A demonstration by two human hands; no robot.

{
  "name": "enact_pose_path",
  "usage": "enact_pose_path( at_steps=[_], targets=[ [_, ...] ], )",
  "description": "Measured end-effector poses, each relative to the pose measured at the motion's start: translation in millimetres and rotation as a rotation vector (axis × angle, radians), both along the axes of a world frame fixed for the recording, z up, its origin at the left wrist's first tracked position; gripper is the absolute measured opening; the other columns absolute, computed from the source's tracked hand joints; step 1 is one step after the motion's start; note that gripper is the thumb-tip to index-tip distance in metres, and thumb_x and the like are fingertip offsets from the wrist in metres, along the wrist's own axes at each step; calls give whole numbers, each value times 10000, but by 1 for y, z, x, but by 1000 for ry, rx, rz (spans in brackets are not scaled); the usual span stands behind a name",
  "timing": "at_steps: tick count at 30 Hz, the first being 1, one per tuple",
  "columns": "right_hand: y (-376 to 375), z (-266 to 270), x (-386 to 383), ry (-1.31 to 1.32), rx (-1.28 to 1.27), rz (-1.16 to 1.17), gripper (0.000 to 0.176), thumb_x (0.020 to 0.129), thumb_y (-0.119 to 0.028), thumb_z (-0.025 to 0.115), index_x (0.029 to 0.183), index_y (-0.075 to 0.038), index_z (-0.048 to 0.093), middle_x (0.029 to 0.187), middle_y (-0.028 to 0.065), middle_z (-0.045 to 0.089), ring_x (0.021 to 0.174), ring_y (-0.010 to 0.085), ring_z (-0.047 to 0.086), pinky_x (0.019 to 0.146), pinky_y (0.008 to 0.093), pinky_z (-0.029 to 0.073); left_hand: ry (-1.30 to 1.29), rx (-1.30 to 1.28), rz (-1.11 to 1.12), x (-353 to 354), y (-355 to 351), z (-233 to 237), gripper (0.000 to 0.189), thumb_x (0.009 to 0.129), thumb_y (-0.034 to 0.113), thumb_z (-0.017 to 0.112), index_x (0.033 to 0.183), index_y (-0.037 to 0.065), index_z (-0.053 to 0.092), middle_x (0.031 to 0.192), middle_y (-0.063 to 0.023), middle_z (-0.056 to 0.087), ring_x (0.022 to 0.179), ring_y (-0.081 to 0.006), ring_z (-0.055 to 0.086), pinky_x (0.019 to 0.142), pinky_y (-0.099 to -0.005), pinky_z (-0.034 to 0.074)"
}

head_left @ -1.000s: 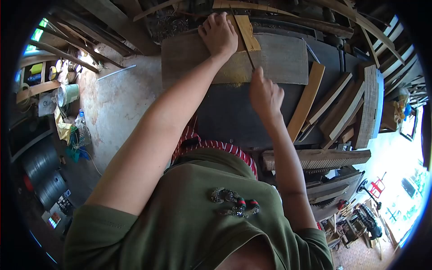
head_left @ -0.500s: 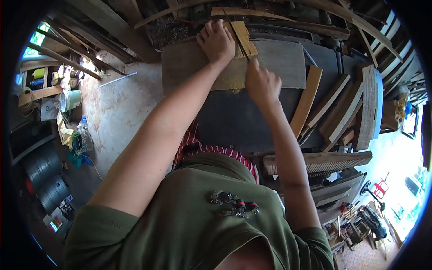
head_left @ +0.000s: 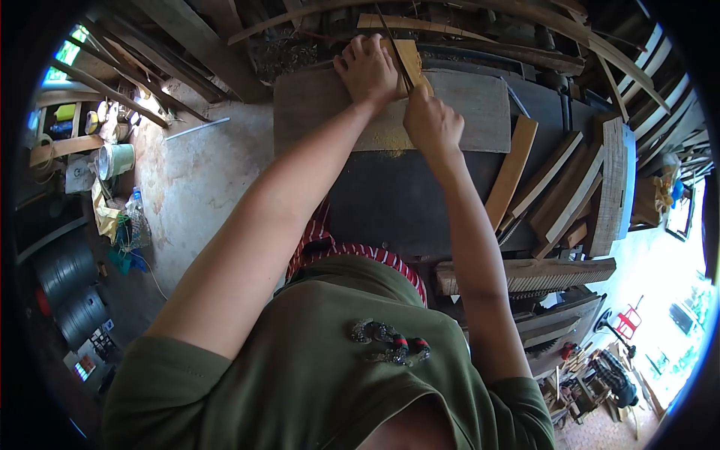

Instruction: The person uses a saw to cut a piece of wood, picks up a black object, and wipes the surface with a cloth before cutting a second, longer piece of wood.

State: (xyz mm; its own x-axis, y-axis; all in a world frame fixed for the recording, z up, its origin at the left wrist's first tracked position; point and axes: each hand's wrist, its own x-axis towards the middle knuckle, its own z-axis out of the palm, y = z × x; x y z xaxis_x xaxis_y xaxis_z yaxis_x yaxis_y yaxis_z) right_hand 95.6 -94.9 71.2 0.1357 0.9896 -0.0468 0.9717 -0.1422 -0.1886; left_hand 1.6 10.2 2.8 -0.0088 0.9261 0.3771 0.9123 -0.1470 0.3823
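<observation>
A piece of yellow wood with a ragged right side lies on a flat grey-brown board. My left hand presses on its left part, fingers bent over the far side and the thumb hidden. In my right hand, closed in a fist, is the near end of a long, narrow dark-bladed tool. The blade slants away from me across the wood, close beside my left hand; its handle is hidden in the fist. Yellow sawdust is scattered on the board near my right hand.
The board rests on a dark worktop. Wooden strips and curved pieces lie at the right. Long timbers cross behind the work. A white bucket stands on the left; tools and scraps lie at lower right.
My right hand and the blade have moved a little away from me, and the fist is now nearer the wood. My left hand stays on the wood.
</observation>
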Motion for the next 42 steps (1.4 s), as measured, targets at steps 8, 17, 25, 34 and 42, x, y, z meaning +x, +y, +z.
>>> enact_pose_path(
  at_steps=[8, 17, 25, 34, 42],
  targets=[
    [-38, 16, -14, 80, -94, -91, 133, 906, -179, 482, 931, -64, 546, 751, 194, 694, 743, 371, 706, 656, 488, 547, 48, -68, -86, -6, -3, 9, 303, 994, 305, 446, 1273, 199, 498, 1299, -64, 458, 1257, -294, 446, 1057, -653, 274],
    [-13, 4, -7, 44, 63, -75, 143, 898, -167, 488, 852, -64, 578, 765, 184, 699, 679, 362, 704, 622, 472, 549, 23, -7, 12, 3, -11, 9, 332, 975, 324, 473, 1268, 175, 519, 1275, -65, 482, 1241, -281, 456, 1051, -633, 284],
    [-10, -6, -8, 8, 62, -60, 106, 883, -150, 508, 820, -77, 551, 674, 165, 681, 660, 354, 702, 595, 469, 547, 53, 0, 0, 1, -9, 5, 333, 970, 320, 481, 1270, 179, 521, 1270, -70, 485, 1228, -281, 460, 1058, -619, 277],
    [-73, 16, -5, 24, -145, -102, 61, 887, -131, 491, 881, -87, 532, 705, 160, 692, 673, 353, 705, 616, 465, 547, 40, -21, 27, 2, -10, 4, 316, 958, 319, 494, 1223, 157, 554, 1262, -88, 490, 1249, -291, 438, 1087, -624, 251],
    [-21, -10, -9, 59, 32, -94, 85, 896, -156, 493, 896, -80, 532, 739, 170, 700, 717, 360, 706, 647, 464, 549, 57, -39, 11, 2, -9, 7, 340, 972, 326, 481, 1275, 177, 520, 1284, -97, 476, 1239, -308, 453, 1065, -601, 280]
  ],
)
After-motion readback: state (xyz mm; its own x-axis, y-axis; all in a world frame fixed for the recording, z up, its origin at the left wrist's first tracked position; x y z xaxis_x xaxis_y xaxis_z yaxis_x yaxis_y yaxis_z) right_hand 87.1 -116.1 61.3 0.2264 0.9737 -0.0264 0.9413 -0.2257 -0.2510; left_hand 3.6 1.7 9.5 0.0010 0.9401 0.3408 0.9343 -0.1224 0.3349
